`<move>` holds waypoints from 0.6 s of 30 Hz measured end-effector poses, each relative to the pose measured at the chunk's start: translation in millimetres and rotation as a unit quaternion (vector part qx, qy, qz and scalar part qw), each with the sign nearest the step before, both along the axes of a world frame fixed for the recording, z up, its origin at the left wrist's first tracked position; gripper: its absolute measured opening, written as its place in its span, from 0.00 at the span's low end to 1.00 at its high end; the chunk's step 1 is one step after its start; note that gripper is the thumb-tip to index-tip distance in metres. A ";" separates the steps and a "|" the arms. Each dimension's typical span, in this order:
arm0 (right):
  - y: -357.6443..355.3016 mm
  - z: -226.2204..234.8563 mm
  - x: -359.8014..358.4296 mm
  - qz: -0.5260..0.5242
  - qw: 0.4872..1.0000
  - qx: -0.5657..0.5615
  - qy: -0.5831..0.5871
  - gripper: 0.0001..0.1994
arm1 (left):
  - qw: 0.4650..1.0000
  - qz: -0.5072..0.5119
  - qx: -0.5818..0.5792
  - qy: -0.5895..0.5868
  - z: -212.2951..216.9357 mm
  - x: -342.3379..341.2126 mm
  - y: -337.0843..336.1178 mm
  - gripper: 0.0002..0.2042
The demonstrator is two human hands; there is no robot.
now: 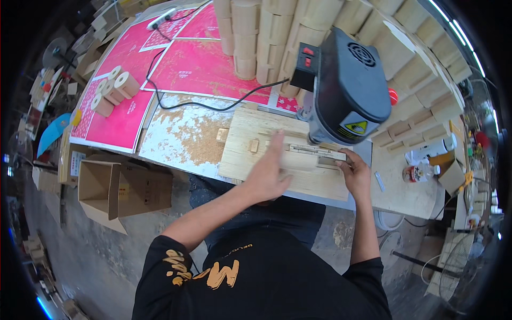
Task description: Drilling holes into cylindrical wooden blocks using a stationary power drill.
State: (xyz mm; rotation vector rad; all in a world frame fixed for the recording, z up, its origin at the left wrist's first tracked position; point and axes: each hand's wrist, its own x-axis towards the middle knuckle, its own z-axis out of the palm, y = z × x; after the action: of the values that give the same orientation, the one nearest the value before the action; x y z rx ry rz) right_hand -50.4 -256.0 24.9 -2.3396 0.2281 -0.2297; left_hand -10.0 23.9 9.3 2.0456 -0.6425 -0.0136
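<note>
My left hand (269, 170) lies flat on a pale wooden piece (300, 160) that rests on a plywood board (250, 128) under a black and grey bench machine (346, 88). My right hand (354, 170) grips the right end of a wooden strip (326, 154) beside the same piece, just below the machine's head. Two small wooden blocks (222, 135) sit on the board to the left of my left hand.
Stacks of curved wooden pieces (277, 32) fill the back and right. Several short wooden cylinders (114, 88) lie on pink sheets (197, 66) at left. A black cable (202, 104) crosses the table. An open cardboard box (114, 192) stands on the floor. A bottle (418, 172) stands at right.
</note>
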 end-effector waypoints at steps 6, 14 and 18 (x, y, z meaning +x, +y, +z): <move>30.8 -3.0 -2.6 -0.045 0.996 0.079 0.026 0.22 | 0.995 0.087 -0.051 0.003 -27.1 10.4 -20.1 0.62; 20.7 22.3 -0.3 -0.035 0.986 0.118 0.113 0.27 | 0.995 0.095 0.025 -0.034 -22.6 16.7 -14.2 0.62; 22.0 111.0 51.0 0.007 0.905 0.357 -0.231 0.29 | 0.993 0.097 0.055 0.037 -15.3 15.9 -14.2 0.62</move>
State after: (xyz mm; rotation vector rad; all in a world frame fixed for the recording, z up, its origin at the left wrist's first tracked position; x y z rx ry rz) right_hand 0.6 -233.9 135.9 -1.5042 0.0424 -0.5769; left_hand 6.0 9.8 -6.0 2.1961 -0.4021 -0.0112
